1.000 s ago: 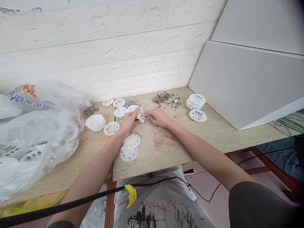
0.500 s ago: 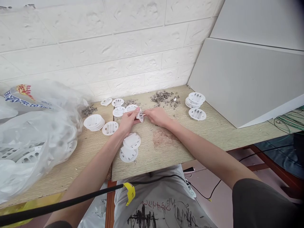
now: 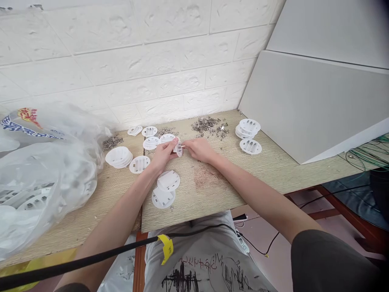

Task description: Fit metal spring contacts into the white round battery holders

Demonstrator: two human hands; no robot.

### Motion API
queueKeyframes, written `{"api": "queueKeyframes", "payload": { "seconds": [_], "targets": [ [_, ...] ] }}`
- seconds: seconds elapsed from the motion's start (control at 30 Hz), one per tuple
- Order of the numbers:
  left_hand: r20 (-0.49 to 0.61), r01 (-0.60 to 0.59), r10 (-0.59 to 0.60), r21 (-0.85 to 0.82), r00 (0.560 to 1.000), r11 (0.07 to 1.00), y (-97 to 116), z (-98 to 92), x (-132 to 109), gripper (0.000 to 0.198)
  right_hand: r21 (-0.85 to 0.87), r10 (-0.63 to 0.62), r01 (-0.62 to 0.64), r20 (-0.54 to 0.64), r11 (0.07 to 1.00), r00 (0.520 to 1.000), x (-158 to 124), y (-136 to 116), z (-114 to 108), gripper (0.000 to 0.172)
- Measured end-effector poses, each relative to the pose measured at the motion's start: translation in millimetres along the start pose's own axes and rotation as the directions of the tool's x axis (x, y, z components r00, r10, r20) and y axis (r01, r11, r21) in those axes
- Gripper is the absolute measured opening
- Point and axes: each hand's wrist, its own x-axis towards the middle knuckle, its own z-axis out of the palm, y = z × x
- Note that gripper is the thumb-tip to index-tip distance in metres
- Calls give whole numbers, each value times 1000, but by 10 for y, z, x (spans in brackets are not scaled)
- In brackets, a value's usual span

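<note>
A round white plastic disc (image 3: 179,150) with slots stands tilted in my left hand (image 3: 165,155), pinched between thumb and fingers. My right hand (image 3: 199,149) is closed at the disc's right edge; what its fingertips pinch is too small to name. Behind my hands lie more white slotted discs (image 3: 151,143) and a heap of small metal pieces (image 3: 208,126). Nearer to me, by my left wrist, two discs (image 3: 168,181) overlap on the wooden table (image 3: 194,202).
A clear plastic bag (image 3: 51,170) full of discs bulges at the left. Disc stacks stand at left (image 3: 118,157) and right (image 3: 248,127). Grey panels (image 3: 319,101) lean at the right, a white brick wall (image 3: 121,61) rises behind. A black cable (image 3: 91,257) crosses in front of me.
My hands stay together at the same disc, which is turned slightly in my left hand. The whole view has shifted a little; nothing else has visibly moved.
</note>
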Motion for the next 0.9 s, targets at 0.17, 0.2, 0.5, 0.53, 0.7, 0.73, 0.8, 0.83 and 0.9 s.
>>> {"api": "queueKeyframes", "payload": {
  "seconds": [0.17,0.2,0.5,0.53,0.7,0.73,0.8,0.83,0.9],
  "targets": [
    [-5,5,-5,-10,1000,1000,5,-2,0,51,18,12,-12,-20,1000,1000,-7,8,4,34],
    [-8,6,-6,-8,1000,1000,3,-1,3,51,16,14,-13,-20,1000,1000,-8,6,6,33],
    [-7,-7,8,53,1000,999,-2,1,3,51,-24,4,-4,-2,1000,1000,7,-29,0,32],
    [-4,-13,13,60,1000,998,-4,0,1,51,-27,2,-2,0,1000,1000,9,-38,-4,32],
    [-8,-5,5,40,1000,999,-14,-20,8,54,-13,-12,12,-22,1000,1000,16,-33,-11,28],
    [-10,2,-1,27,1000,1000,-17,-27,14,54,0,-12,12,-28,1000,1000,16,-15,-12,28],
    [-13,10,-10,-2,1000,1000,-25,-39,28,51,32,-3,4,-34,999,999,14,39,-19,28],
    [-12,13,-13,-17,1000,1000,-29,-45,35,49,50,3,-1,-36,999,999,11,72,-24,28],
    [-12,17,-17,-38,1000,999,-35,-54,45,46,82,20,-16,-38,997,999,6,137,-36,28]
  ]
}}
